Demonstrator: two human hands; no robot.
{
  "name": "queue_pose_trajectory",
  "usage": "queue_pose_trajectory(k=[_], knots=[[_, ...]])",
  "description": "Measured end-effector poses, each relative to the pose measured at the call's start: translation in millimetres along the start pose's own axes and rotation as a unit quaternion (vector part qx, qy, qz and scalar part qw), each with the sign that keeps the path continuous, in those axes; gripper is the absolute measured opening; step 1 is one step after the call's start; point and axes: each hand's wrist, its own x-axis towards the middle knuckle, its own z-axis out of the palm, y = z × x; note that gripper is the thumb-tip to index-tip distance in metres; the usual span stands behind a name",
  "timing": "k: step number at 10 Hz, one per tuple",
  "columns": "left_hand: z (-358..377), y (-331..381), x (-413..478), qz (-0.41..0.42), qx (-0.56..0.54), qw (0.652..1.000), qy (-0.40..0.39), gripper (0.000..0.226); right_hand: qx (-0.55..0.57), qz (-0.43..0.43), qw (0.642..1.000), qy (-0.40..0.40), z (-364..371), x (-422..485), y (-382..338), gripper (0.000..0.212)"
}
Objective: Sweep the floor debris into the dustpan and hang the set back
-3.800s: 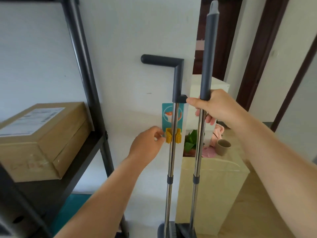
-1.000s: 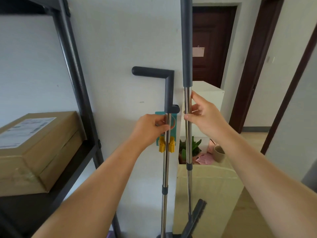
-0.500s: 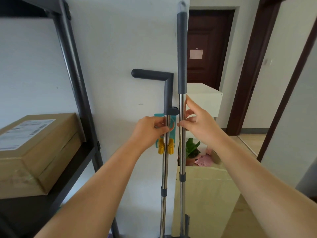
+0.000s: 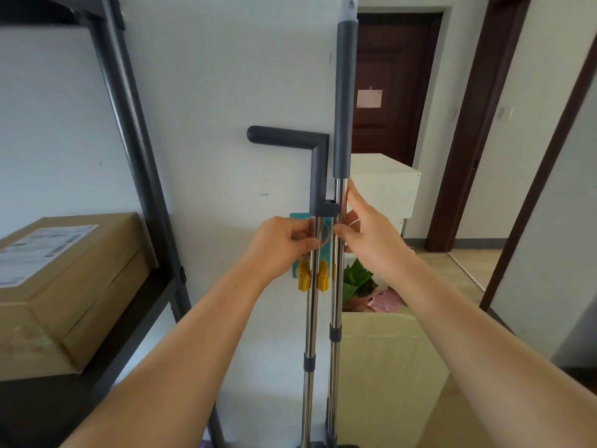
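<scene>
The broom pole is standing upright at the centre of the frame, just right of the dustpan pole, which is sitting in the yellow wall clip. The right hand is pinching the broom pole, while the left hand is pinching the dustpan pole. A grey catch is sitting just above both hands, so the broom probably needs pressing leftward. A shelf post and a cardboard box are standing at the left.

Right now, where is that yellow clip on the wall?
In the head view, the yellow clip sits mid-frame on the wall, just below the left hand, its two prongs either side of the dustpan pole, with the broom pole to its right.
</scene>
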Motion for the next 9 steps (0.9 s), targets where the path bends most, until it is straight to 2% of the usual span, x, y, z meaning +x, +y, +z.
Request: queue_pose_trajectory(k=[4, 6, 9], knots=[[6, -1, -1, 0.011, 0.004, 0.999, 0.031, 0.014, -0.006, -0.009, 1.000, 0.008, 8, 1, -1, 0.083], [18, -3, -15, -0.004, 0.023, 0.996, 0.081, 0.019, 0.054, 0.018, 0.998, 0.021, 7, -4, 1, 0.080], [32, -9, -59, -0.043, 0.120, 0.984, 0.128, 0.045, 0.084, 0.018, 0.996, 0.018, 7, -27, 12, 0.068]])
